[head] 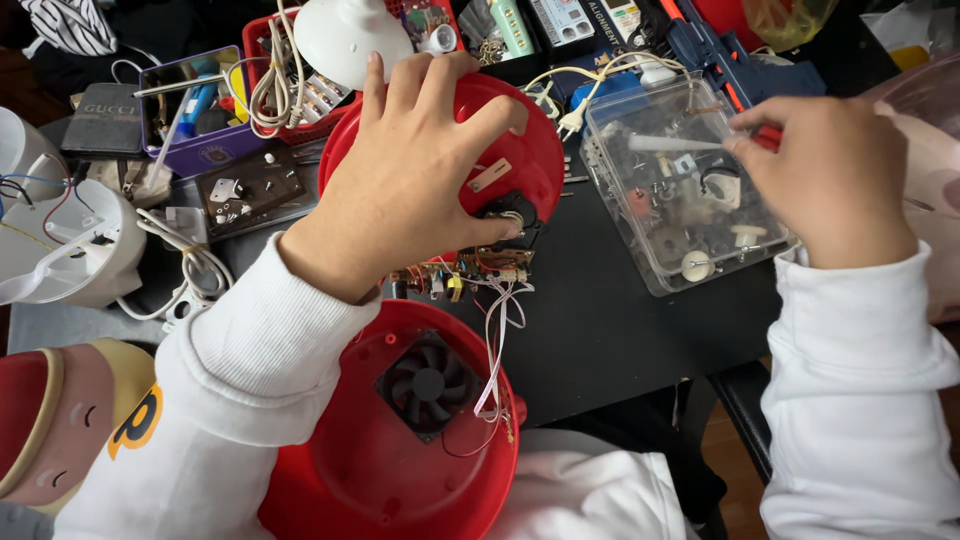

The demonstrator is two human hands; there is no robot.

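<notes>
My left hand (pixel 415 165) lies spread, fingers wide, over a round red plastic cover (pixel 520 150) on the black table (pixel 610 330), thumb pressed by the dark fitting at its lower edge. My right hand (pixel 830 180) is pinched shut on a red-handled tool (pixel 765 137) above a clear plastic parts box (pixel 680 190). A circuit board (pixel 470 270) trails white wires (pixel 497 340) down to a red housing (pixel 370 470) holding a black fan (pixel 428 385) nearest me.
</notes>
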